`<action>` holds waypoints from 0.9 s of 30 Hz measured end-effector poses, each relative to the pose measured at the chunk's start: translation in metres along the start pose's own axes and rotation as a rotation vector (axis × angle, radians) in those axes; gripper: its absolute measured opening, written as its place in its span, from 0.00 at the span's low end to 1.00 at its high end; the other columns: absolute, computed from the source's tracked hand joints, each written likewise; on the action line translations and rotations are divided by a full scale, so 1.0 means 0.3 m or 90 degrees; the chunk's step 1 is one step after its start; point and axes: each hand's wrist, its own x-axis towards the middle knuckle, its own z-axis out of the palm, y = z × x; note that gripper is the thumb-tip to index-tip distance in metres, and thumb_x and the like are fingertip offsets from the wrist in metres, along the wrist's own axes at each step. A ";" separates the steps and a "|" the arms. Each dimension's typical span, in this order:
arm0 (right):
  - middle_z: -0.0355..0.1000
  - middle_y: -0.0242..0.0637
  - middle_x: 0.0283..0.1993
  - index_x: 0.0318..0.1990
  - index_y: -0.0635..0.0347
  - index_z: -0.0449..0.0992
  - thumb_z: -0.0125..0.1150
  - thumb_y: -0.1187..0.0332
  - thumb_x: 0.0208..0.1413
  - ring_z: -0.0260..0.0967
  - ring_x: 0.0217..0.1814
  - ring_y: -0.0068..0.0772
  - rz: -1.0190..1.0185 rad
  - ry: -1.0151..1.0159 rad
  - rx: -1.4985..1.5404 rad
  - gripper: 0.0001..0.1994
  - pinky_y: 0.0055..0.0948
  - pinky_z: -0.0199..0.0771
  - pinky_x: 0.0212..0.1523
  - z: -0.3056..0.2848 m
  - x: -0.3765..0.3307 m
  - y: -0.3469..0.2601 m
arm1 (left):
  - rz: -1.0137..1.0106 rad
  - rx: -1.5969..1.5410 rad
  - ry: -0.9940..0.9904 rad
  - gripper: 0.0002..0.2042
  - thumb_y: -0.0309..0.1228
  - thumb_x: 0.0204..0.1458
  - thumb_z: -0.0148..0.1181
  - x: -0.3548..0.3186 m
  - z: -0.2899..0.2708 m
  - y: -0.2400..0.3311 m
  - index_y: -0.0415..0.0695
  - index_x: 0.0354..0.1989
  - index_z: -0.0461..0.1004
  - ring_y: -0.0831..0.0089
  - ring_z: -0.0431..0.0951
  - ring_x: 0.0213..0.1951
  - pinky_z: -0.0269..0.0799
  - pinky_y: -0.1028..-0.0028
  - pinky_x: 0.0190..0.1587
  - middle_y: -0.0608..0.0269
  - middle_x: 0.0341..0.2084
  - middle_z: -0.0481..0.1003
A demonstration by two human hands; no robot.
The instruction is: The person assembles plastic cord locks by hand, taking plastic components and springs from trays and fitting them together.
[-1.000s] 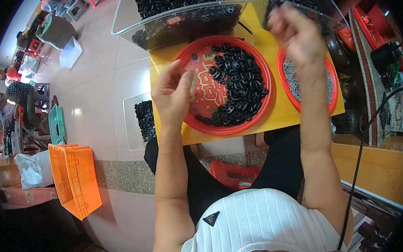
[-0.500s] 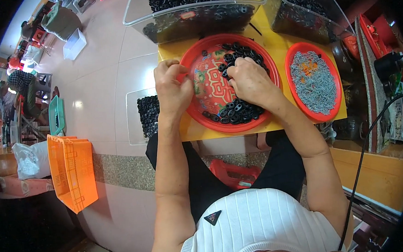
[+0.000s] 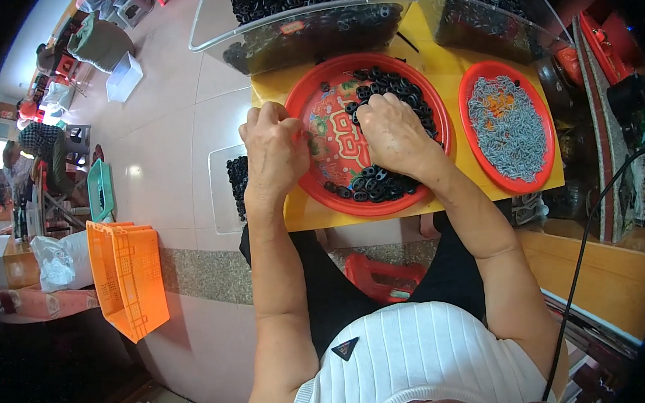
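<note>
A round red tray (image 3: 382, 207) with a printed middle lies on the yellow table (image 3: 301, 212) and holds a heap of black rings (image 3: 404, 86). My right hand (image 3: 396, 134) lies knuckles-up on the rings near the tray's centre, fingers curled down into them. At the tray's left rim my left hand (image 3: 275, 156) is balled up with its fingers closed; what is inside it is hidden. A second red tray (image 3: 475, 155), right of the first, is filled with small grey parts (image 3: 514, 127).
Two clear bins of black rings (image 3: 304, 25) (image 3: 488, 14) stand at the table's far edge. A clear box of rings (image 3: 236, 181) sits on the floor to the left, beyond it an orange crate (image 3: 124, 276). A red stool (image 3: 382, 275) is under the table and a black cable (image 3: 584, 252) runs on the right.
My right hand came down from the far bin onto the rings in the tray. My left hand dropped slightly to the tray's left rim.
</note>
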 end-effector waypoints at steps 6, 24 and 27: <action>0.64 0.46 0.28 0.24 0.65 0.68 0.51 0.77 0.36 0.63 0.35 0.45 0.000 -0.008 -0.010 0.04 0.39 0.65 0.37 -0.002 0.002 -0.006 | -0.002 0.022 -0.087 0.06 0.23 0.30 0.58 -0.004 0.008 -0.005 0.45 0.21 0.76 0.63 0.65 0.35 0.57 0.66 0.38 0.62 0.27 0.68; 0.69 0.47 0.34 0.29 0.65 0.74 0.60 0.70 0.35 0.66 0.40 0.44 0.013 -0.067 -0.004 0.11 0.36 0.68 0.40 -0.014 0.004 0.004 | 0.488 0.322 -0.627 0.05 0.27 0.41 0.52 0.141 -0.071 0.159 0.42 0.19 0.74 0.67 0.76 0.27 0.71 0.71 0.30 0.58 0.20 0.74; 0.68 0.47 0.34 0.29 0.65 0.74 0.59 0.70 0.36 0.66 0.40 0.44 0.017 -0.058 0.004 0.10 0.36 0.67 0.40 -0.015 0.000 0.009 | 0.536 0.298 -0.608 0.06 0.27 0.40 0.52 0.142 -0.060 0.164 0.41 0.16 0.73 0.66 0.76 0.26 0.71 0.71 0.29 0.57 0.18 0.74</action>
